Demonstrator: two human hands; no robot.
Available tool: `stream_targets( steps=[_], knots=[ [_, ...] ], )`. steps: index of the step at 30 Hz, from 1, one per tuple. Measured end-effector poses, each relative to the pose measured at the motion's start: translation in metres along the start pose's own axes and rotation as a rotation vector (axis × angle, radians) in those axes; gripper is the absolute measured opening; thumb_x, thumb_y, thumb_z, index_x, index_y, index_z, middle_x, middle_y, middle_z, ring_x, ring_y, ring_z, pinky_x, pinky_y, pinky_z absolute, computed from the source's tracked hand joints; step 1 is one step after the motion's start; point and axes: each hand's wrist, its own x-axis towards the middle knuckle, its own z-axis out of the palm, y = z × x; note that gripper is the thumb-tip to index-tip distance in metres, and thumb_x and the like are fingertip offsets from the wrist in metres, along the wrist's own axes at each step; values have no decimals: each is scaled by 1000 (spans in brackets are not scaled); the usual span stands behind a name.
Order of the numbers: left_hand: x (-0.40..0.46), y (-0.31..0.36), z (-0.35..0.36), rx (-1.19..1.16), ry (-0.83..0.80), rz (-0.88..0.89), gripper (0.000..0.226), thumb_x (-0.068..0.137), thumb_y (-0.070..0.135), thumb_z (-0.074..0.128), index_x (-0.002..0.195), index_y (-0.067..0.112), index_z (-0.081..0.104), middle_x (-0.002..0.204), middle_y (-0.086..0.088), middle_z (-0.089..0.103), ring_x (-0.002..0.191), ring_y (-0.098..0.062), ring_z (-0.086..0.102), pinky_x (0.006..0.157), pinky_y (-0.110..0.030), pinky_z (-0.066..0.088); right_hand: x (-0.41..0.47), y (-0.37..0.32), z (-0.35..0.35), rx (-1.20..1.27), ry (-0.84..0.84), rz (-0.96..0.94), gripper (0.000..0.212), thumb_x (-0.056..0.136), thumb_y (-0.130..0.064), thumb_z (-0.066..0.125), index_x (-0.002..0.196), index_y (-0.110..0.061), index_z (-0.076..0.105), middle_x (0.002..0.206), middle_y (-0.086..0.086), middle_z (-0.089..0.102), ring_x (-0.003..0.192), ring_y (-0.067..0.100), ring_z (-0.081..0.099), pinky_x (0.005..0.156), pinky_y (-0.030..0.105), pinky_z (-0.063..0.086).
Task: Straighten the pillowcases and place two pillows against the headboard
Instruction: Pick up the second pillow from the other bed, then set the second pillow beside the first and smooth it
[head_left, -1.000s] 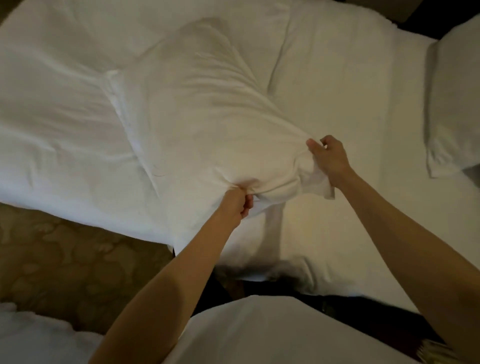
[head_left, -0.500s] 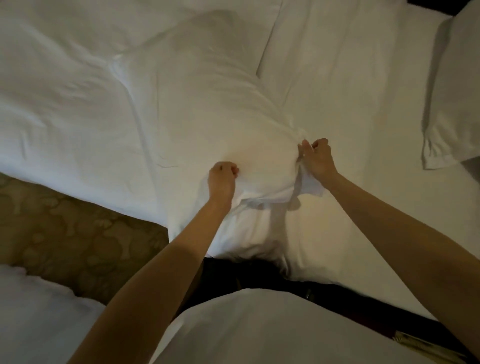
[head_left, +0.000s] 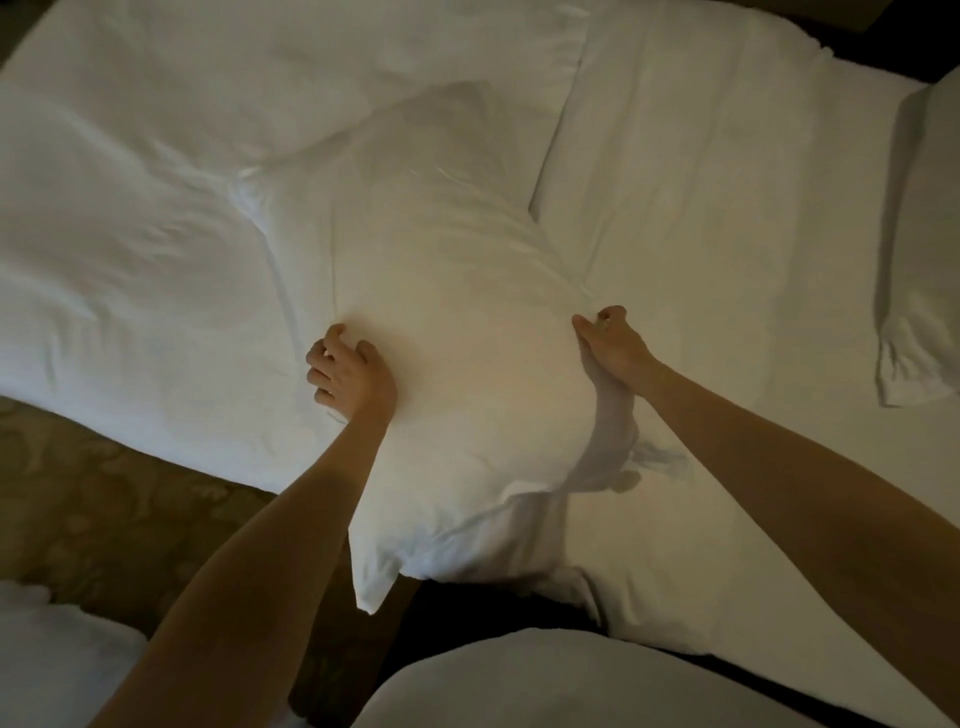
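While you are working the pillow (head_left: 447, 332) across the bed (head_left: 701, 218), your left hand (head_left: 349, 379) is curling shut on its left edge and your right hand (head_left: 613, 345) is pinching its right edge closed. The second pillow (head_left: 919, 270) is lying well right of it. You are best keeping both grips level and drawing outward evenly, so the loose case below the pillow is pulling taut rather than bunching.

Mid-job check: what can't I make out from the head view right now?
- Second pillow: cut off by the right edge of the head view.
- Headboard: not in view.
- Left hand fingertips: sunk into the pillow, so the grip is partly hidden.
- Pillow's open end: near corner hangs over the bed edge into shadow.
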Motion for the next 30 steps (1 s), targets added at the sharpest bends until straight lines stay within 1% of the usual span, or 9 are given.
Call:
stream_targets(
  steps=[5, 8, 11, 16, 19, 22, 24, 26, 30],
  knots=[
    [39, -8, 8, -58, -17, -152, 44, 94, 30, 31, 137, 29, 38, 141, -6, 38, 121, -29, 41, 98, -44, 30, 26, -33, 22, 22, 42, 56, 68, 91, -54, 47, 138, -8, 30, 140, 18, 48, 125, 37, 48, 101, 39, 37],
    [63, -18, 9, -114, -153, -298, 48, 97, 38, 23, 142, 23, 33, 145, -11, 36, 128, -31, 39, 104, -47, 28, 42, -49, 34, -26, 4, 95, 75, 90, -59, 43, 143, -8, 26, 143, 19, 44, 129, 38, 45, 109, 48, 33],
    [81, -27, 8, -152, -292, -298, 52, 98, 38, 18, 140, 12, 34, 146, -17, 37, 131, -35, 37, 106, -45, 30, 54, -56, 37, -52, -2, 85, 74, 91, -60, 39, 145, -8, 30, 146, 17, 43, 132, 36, 42, 110, 42, 32],
    [96, -21, 4, -454, -390, -552, 60, 95, 47, 25, 140, 11, 42, 141, -11, 49, 127, -32, 46, 107, -39, 34, 62, -58, 40, -21, 33, 92, 72, 91, -59, 41, 139, -6, 37, 141, 18, 48, 127, 35, 47, 100, 37, 36],
    [92, -13, 0, -596, -479, -578, 55, 95, 45, 27, 134, 14, 50, 137, -9, 55, 121, -29, 51, 104, -37, 41, 58, -59, 44, -69, 47, 55, 64, 92, -57, 41, 126, -3, 47, 129, 18, 55, 116, 36, 53, 82, 33, 35],
    [81, 2, -2, -661, -469, -590, 53, 97, 44, 25, 131, 14, 53, 133, -9, 58, 113, -29, 56, 96, -36, 46, 49, -64, 45, -102, 65, -36, 53, 93, -54, 42, 106, -4, 55, 116, 21, 59, 106, 35, 56, 76, 34, 36],
    [73, 12, -2, -662, -423, -610, 58, 98, 48, 22, 137, 13, 47, 136, -9, 55, 121, -30, 53, 103, -37, 43, 40, -64, 43, -99, 106, -108, 41, 94, -52, 43, 82, -13, 49, 105, 20, 61, 98, 33, 57, 74, 36, 38],
    [60, 27, -5, -625, -347, -604, 61, 98, 50, 24, 141, 11, 41, 140, -10, 52, 127, -31, 49, 106, -37, 37, 26, -57, 31, -30, 202, -170, 44, 95, -48, 45, 63, -18, 36, 80, 10, 57, 80, 27, 53, 66, 32, 33],
    [19, 58, -6, -591, -243, -543, 60, 97, 49, 28, 134, 6, 48, 129, -10, 59, 120, -31, 54, 97, -35, 41, -1, -25, -9, 135, 400, -250, 46, 98, -33, 48, 58, -20, 28, 58, -3, 37, 63, 21, 41, 55, 28, 22]
  ],
)
